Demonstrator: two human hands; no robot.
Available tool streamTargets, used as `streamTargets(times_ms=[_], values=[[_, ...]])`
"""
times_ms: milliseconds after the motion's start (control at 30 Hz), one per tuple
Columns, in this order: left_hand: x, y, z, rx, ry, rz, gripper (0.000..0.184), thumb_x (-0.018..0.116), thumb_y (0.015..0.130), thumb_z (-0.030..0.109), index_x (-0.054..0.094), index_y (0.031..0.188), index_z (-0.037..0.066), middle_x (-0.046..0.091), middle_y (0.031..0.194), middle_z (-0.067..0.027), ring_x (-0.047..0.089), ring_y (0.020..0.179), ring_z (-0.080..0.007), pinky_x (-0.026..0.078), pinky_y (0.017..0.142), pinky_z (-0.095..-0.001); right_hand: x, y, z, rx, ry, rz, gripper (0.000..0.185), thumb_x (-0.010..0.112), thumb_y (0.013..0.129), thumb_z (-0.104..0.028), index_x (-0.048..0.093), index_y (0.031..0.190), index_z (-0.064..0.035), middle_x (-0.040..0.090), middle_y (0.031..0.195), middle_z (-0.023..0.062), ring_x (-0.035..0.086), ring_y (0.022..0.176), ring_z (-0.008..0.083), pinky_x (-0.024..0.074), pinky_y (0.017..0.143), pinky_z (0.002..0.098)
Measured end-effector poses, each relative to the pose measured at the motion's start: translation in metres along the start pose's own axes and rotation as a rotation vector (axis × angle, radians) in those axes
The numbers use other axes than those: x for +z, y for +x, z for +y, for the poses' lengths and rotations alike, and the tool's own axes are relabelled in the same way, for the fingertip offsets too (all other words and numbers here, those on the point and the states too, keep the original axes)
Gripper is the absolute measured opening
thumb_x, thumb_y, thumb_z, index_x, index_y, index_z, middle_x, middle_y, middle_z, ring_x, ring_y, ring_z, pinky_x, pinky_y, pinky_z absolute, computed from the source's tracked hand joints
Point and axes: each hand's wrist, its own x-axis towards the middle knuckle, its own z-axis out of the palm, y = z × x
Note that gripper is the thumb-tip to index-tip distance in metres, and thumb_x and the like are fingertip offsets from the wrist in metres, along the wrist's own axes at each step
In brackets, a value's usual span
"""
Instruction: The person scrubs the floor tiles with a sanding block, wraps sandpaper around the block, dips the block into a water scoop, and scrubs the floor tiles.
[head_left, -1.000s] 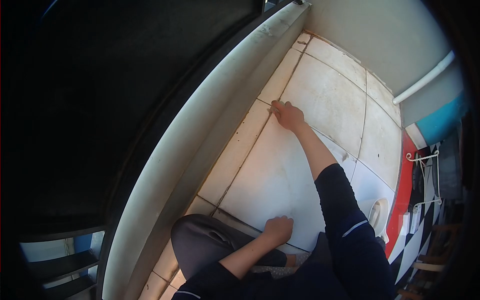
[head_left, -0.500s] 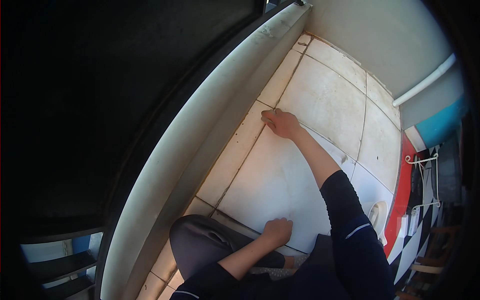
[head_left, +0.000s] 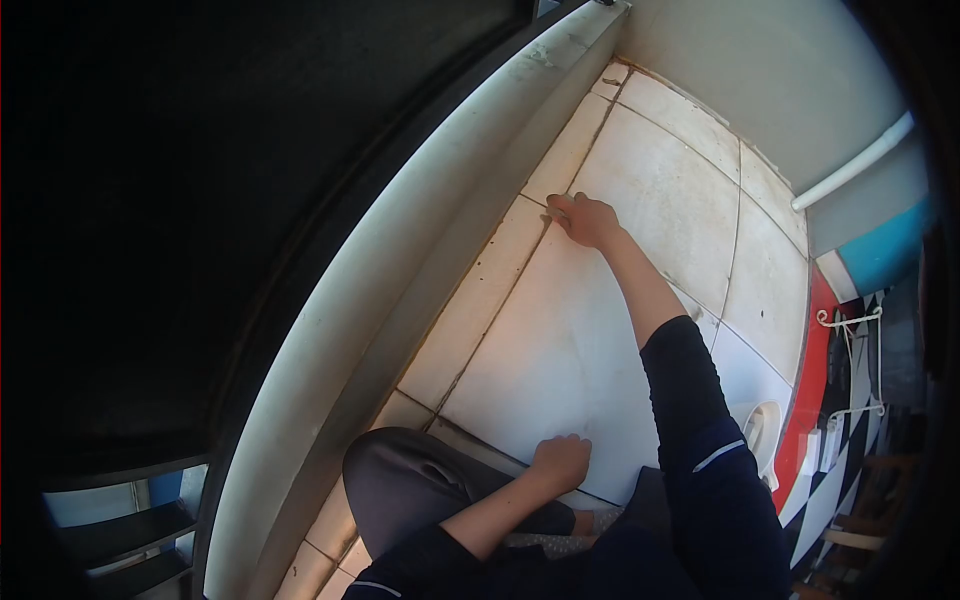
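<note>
My right hand [head_left: 585, 221] is low over the white floor tiles [head_left: 660, 180], at the crossing of two dark grout lines near the ledge. Its fingers are pinched together. A small pale bit shows at the fingertips, too little to name. My left hand [head_left: 562, 463] is closed in a fist on the glossy tile in front of my folded leg [head_left: 405, 480]. Nothing sticks out of that fist.
A long pale ledge [head_left: 400, 220] runs along the left side of the tiles. A grey wall with a white pipe [head_left: 850, 165] stands at the far right. Nearer on the right are a white tub [head_left: 765, 435], a red edge strip [head_left: 800, 430] and a white wire stand [head_left: 850, 320].
My right hand has moved slightly forward and right along the grout line, to the crossing of the lines. My left fist remains in nearly the same place.
</note>
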Motion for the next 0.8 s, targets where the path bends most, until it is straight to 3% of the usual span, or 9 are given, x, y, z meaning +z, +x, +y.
streamTargets(times_ms=[67,167,267,467,567,667,700,800], values=[[-0.001,0.001,0.002,-0.008,-0.001,-0.013,0.017,0.048,0.082,0.019,0.056,0.085,0.004,0.059,0.083,-0.0139,0.06,0.076,-0.0312,0.049,0.064,-0.0432,0.008,-0.004,-0.01,0.039,0.003,0.049,0.028,0.045,0.088,-0.033,0.045,0.115,-0.0276,0.055,0.098,0.0131,0.058,0.09,0.0303,0.0471,0.078,0.039],[0.0,0.001,0.001,0.014,0.0,-0.006,0.017,0.048,0.081,0.018,0.056,0.085,0.004,0.059,0.083,-0.014,0.06,0.076,-0.0313,0.049,0.063,-0.043,0.008,-0.008,-0.015,-0.284,-0.045,-0.082,0.027,0.045,0.087,-0.033,0.047,0.113,-0.0278,0.054,0.099,0.0131,0.059,0.09,0.0292,0.0477,0.076,0.0392],[0.0,0.0,0.0,-0.001,0.003,-0.012,0.017,0.048,0.082,0.018,0.056,0.085,0.004,0.059,0.083,-0.0142,0.06,0.077,-0.0314,0.049,0.064,-0.0429,0.0,0.002,-0.003,-0.116,-0.013,-0.02,0.027,0.046,0.087,-0.032,0.047,0.113,-0.0292,0.054,0.102,0.0131,0.059,0.09,0.0288,0.0472,0.078,0.0382],[-0.002,0.002,0.002,0.0,-0.002,-0.033,0.017,0.048,0.082,0.018,0.056,0.087,0.004,0.059,0.083,-0.014,0.06,0.077,-0.031,0.05,0.063,-0.043,-0.002,0.004,-0.012,-0.224,-0.046,-0.153,0.028,0.046,0.087,-0.032,0.047,0.115,-0.0303,0.053,0.105,0.0108,0.057,0.094,0.027,0.0469,0.079,0.0376],[0.0,0.001,0.001,-0.002,0.003,-0.029,0.018,0.048,0.082,0.019,0.056,0.088,0.004,0.059,0.084,-0.0142,0.06,0.077,-0.031,0.05,0.064,-0.043,-0.005,0.011,-0.005,-0.042,-0.06,-0.088,0.029,0.047,0.086,-0.031,0.046,0.116,-0.0312,0.054,0.105,0.0098,0.057,0.095,0.0266,0.0468,0.079,0.0369],[-0.003,-0.001,0.002,0.003,0.002,-0.035,0.018,0.048,0.082,0.019,0.057,0.088,0.004,0.059,0.085,-0.0144,0.06,0.077,-0.0312,0.05,0.064,-0.043,0.002,0.01,-0.016,-0.07,-0.137,-0.072,0.03,0.048,0.086,-0.033,0.046,0.116,-0.0319,0.055,0.104,0.0097,0.058,0.094,0.0261,0.0472,0.078,0.0372],[-0.003,0.0,0.001,0.004,0.002,-0.031,0.018,0.048,0.082,0.019,0.057,0.088,0.004,0.059,0.085,-0.0144,0.06,0.077,-0.0312,0.05,0.064,-0.043,0.005,0.007,-0.015,-0.197,-0.037,-0.096,0.029,0.049,0.086,-0.032,0.047,0.115,-0.0313,0.055,0.103,0.0102,0.058,0.093,0.0262,0.0478,0.075,0.0374],[-0.003,0.001,0.002,0.003,-0.006,-0.035,0.018,0.048,0.082,0.019,0.057,0.088,0.004,0.059,0.085,-0.0145,0.06,0.078,-0.0312,0.049,0.064,-0.0431,0.001,0.004,-0.003,-0.205,-0.009,-0.105,0.027,0.049,0.085,-0.031,0.048,0.113,-0.0304,0.055,0.103,0.0112,0.058,0.092,0.0267,0.0479,0.075,0.0379]])
